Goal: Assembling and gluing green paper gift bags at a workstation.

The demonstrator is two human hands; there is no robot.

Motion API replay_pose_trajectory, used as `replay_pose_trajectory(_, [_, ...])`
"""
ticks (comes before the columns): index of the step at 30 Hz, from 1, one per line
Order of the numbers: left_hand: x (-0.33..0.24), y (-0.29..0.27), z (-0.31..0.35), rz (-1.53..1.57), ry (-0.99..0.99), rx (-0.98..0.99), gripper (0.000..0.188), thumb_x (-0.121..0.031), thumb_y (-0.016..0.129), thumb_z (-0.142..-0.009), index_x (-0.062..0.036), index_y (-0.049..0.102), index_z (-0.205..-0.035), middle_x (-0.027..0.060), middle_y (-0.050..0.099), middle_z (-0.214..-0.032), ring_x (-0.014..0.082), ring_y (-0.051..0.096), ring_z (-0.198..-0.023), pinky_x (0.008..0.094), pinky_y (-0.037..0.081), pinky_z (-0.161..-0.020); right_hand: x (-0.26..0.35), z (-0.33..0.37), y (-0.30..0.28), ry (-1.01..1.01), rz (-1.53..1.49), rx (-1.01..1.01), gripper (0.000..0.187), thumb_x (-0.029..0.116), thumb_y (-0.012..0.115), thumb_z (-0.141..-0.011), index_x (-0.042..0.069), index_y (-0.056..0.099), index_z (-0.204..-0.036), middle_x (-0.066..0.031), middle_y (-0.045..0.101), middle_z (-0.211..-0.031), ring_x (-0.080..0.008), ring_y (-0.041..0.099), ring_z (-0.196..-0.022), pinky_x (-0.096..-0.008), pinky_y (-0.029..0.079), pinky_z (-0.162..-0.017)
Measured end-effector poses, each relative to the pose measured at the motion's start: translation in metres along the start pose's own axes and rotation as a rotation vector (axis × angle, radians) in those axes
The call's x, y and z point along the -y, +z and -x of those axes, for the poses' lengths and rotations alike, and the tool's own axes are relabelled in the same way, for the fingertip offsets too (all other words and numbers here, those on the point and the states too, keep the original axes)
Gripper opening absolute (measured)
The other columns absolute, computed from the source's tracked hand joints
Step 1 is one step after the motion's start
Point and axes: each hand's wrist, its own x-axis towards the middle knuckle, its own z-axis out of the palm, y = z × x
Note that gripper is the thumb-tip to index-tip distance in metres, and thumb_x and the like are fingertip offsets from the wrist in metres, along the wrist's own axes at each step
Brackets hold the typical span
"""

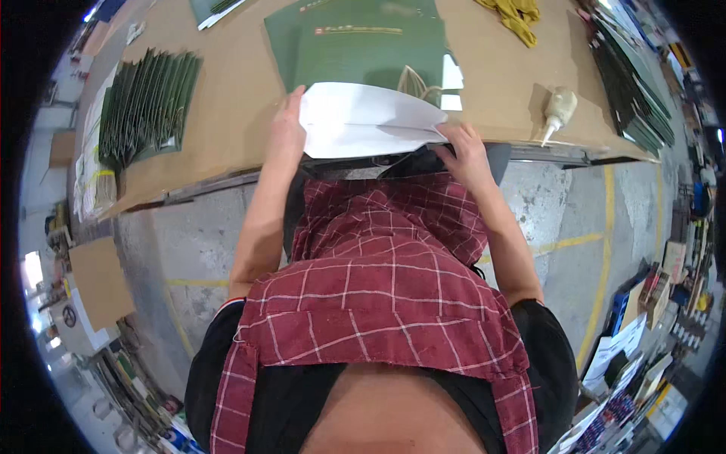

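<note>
At the table's front edge lies a paper bag, its white open end (pixel 363 121) facing me with a crease across it. My left hand (pixel 286 132) is closed on the left edge of this white paper, the fingertips at its upper corner. At the opposite corner, my right hand (pixel 465 151) pinches the paper between thumb and fingers. Just beyond are flat green paper bags (pixel 363 49), overlapping in a pile. A pale cord handle (pixel 412 82) stands up beside the white paper. What lies beneath the white paper is hidden.
Folded green bags (pixel 151 106) stand in a row at the left of the brown table (pixel 227 83). At the right are a glue bottle (pixel 560 108) and another stack of green bags (pixel 624 83). A yellow cloth (pixel 516 19) lies at the far side.
</note>
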Motion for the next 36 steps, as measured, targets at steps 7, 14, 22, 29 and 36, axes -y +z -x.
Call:
replay_pose_trajectory(7, [0.031, -0.032, 0.026, -0.230, 0.044, -0.176, 0.041, 0.000, 0.044, -0.076, -0.0039, 0.045, -0.117, 0.0187, 0.054, -0.106, 0.0336, 0.051, -0.100, 0.0384, 0.039, -0.089, -0.023, -0.065, 0.060, -0.045, 0.168, 0.231, 0.028, 0.009, 0.054, -0.072, 0.013, 0.058, -0.099, -0.0049, 0.056, -0.100, -0.0256, 0.050, -0.095, -0.0419, 0.039, -0.079])
replay_pose_trajectory(14, [-0.067, 0.015, -0.026, 0.311, 0.526, 0.116, 0.019, -0.005, 0.051, -0.075, -0.0037, 0.052, -0.094, 0.0154, 0.056, -0.086, 0.0331, 0.054, -0.082, 0.0379, 0.045, -0.070, -0.020, -0.100, 0.039, -0.077, 0.230, 0.365, 0.025, 0.020, 0.057, -0.071, 0.013, 0.059, -0.095, -0.0066, 0.056, -0.099, -0.0273, 0.052, -0.093, -0.0441, 0.041, -0.077])
replay_pose_trajectory(22, [-0.051, 0.061, -0.043, 0.319, 0.395, 0.429, 0.025, -0.026, 0.058, -0.079, -0.0056, 0.046, -0.090, 0.0190, 0.051, -0.078, 0.0385, 0.051, -0.074, 0.0426, 0.041, -0.064, -0.050, -0.094, 0.056, 0.349, -0.384, 0.363, 0.033, 0.026, 0.062, -0.074, 0.007, 0.055, -0.100, -0.0132, 0.062, -0.082, -0.0227, 0.061, -0.069, -0.0343, 0.049, -0.064])
replay_pose_trajectory(29, [-0.036, 0.074, -0.041, 0.383, 0.311, 0.368, 0.021, -0.014, 0.063, -0.071, -0.0011, 0.049, -0.078, 0.0177, 0.053, -0.066, 0.0330, 0.054, -0.062, 0.0385, 0.043, -0.057, -0.023, -0.098, 0.067, 0.305, -0.205, 0.285, 0.029, 0.020, 0.057, -0.069, 0.008, 0.056, -0.095, -0.0151, 0.058, -0.091, -0.0324, 0.055, -0.086, -0.0396, 0.044, -0.074])
replay_pose_trajectory(36, [-0.032, 0.067, -0.062, 0.639, 0.247, 0.358, 0.011, -0.005, 0.056, -0.073, 0.0001, 0.049, -0.080, 0.0106, 0.054, -0.063, 0.0193, 0.053, -0.057, 0.0309, 0.043, -0.056, -0.039, -0.125, 0.076, 0.310, -0.248, 0.358, 0.021, 0.023, 0.064, -0.064, 0.011, 0.059, -0.081, -0.0063, 0.061, -0.077, -0.0249, 0.059, -0.072, -0.0364, 0.045, -0.063])
